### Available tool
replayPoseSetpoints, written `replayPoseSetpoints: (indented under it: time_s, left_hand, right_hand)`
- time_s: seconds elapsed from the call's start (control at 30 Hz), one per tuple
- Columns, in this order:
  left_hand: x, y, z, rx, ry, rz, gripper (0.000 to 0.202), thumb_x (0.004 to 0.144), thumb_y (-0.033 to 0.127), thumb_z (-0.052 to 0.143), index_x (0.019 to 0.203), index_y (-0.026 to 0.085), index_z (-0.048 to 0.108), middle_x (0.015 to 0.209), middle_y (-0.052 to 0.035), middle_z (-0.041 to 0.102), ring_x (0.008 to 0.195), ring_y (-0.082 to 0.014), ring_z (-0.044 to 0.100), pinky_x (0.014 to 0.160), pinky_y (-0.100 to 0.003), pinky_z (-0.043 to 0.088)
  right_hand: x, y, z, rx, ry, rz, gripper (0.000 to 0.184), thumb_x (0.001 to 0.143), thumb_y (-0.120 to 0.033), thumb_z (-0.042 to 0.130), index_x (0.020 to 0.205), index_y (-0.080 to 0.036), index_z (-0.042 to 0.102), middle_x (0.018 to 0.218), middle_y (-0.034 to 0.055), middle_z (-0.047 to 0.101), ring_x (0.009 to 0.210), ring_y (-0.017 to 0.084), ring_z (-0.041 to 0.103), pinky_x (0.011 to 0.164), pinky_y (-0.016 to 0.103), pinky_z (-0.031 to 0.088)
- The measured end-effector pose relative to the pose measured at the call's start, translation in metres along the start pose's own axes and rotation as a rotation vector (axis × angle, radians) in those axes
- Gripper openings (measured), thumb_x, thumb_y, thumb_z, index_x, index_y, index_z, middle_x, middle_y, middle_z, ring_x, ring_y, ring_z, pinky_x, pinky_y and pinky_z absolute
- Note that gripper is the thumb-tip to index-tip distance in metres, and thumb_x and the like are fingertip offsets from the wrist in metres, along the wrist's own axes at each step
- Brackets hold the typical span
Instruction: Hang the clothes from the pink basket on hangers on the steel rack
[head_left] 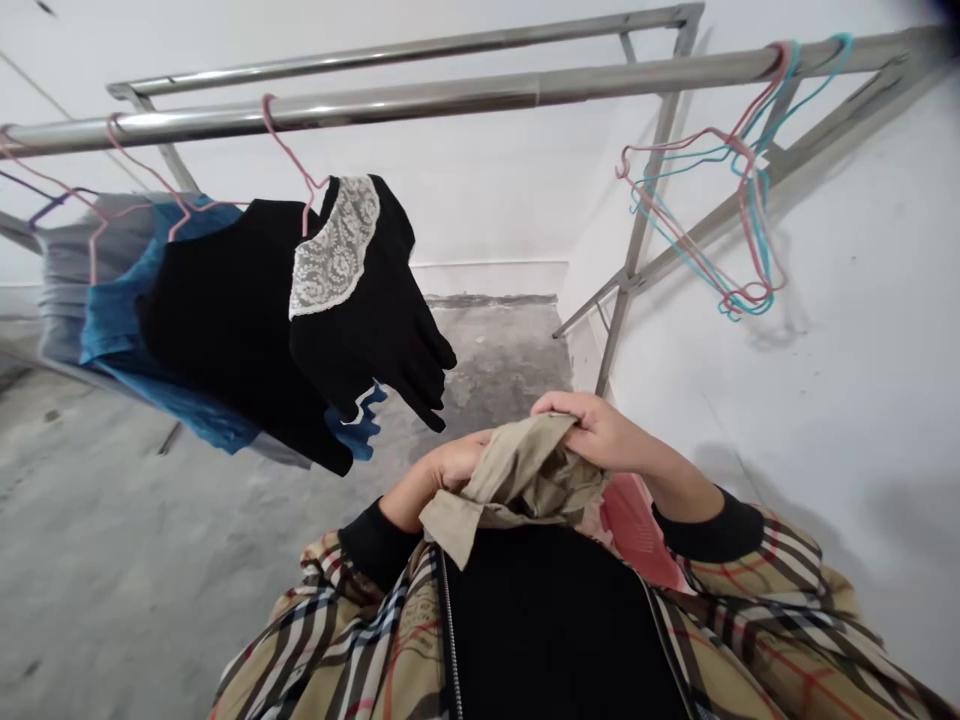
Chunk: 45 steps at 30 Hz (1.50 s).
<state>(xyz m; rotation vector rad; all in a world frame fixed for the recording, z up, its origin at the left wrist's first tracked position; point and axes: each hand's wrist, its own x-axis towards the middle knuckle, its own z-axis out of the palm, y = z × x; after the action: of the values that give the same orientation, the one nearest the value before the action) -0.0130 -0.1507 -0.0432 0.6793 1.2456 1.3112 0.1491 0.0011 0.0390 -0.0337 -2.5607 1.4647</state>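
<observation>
White walls [862,450]: beyond the left grip [459,462] and right grip [600,434], continuing rightward.
Grey concrete floor [150,560]: below both.
Steel clothes rack [480,98]: ahead of both, higher.
Lace-trimmed black top [367,345]: hanging left of the left grip.
Red plastic basket [637,530]: below the right grip.
Khaki garment [525,472]: bunched between, both hands clutching it.

Above and beyond the grip of the left hand [459,462] and right hand [609,437] runs a metal rail [450,102]; left of that grip it bears pink hangers [289,150] with grey, blue and black clothing [217,300]; right of it, clustered pink and turquoise hangers [759,215]; beneath, concrete floor [135,560] supports the rack [624,325].
</observation>
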Motion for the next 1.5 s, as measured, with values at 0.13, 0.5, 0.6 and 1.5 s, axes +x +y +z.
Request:
replayPoseSetpoints:
  time_s: [0.13, 0.5, 0.6, 1.5]
  left_hand:
    - [-0.010, 0.017, -0.006, -0.063, 0.062, 0.024, 0.034, 0.071, 0.038, 0.078, 0.097, 0.017, 0.073, 0.097, -0.0085, 0.074, 0.089, -0.0210, 0.067, 0.079, -0.030, 0.052]
    - [-0.007, -0.017, -0.011, 0.470, 0.630, 0.391, 0.050, 0.076, 0.045, 0.073, 0.116, 0.018, 0.058, 0.111, -0.0102, 0.063, 0.100, -0.0215, 0.060, 0.087, -0.034, 0.048]
    - [0.001, -0.028, -0.009, 0.630, 0.650, 0.348, 0.064, 0.075, 0.048, 0.074, 0.126, 0.017, 0.051, 0.113, -0.0120, 0.063, 0.104, -0.0252, 0.060, 0.090, -0.039, 0.048]
    - [-0.031, 0.056, -0.064, 0.064, 0.196, -0.059, 0.032, 0.055, 0.036, 0.079, 0.080, 0.016, 0.074, 0.065, -0.0030, 0.070, 0.056, -0.0166, 0.062, 0.054, -0.025, 0.049]
  right_hand:
    - [0.007, -0.004, 0.001, -0.036, 0.221, 0.020, 0.017, 0.085, -0.015, 0.049, 0.093, -0.018, 0.063, 0.085, 0.0009, 0.068, 0.077, 0.014, 0.062, 0.069, 0.023, 0.046]
    - [0.044, 0.000, 0.012, -0.103, 0.690, 0.041, 0.017, 0.079, -0.018, 0.049, 0.089, -0.021, 0.063, 0.079, 0.0003, 0.067, 0.073, 0.017, 0.062, 0.068, 0.027, 0.047]
    - [0.051, -0.001, 0.018, -0.124, 0.746, 0.046, 0.017, 0.083, -0.021, 0.049, 0.092, -0.021, 0.063, 0.080, 0.0004, 0.067, 0.072, 0.017, 0.061, 0.067, 0.028, 0.047]
    - [0.010, 0.052, -0.003, -0.377, 0.373, 0.201, 0.025, 0.081, -0.017, 0.055, 0.101, -0.017, 0.069, 0.089, 0.0048, 0.070, 0.079, 0.016, 0.061, 0.075, 0.030, 0.048]
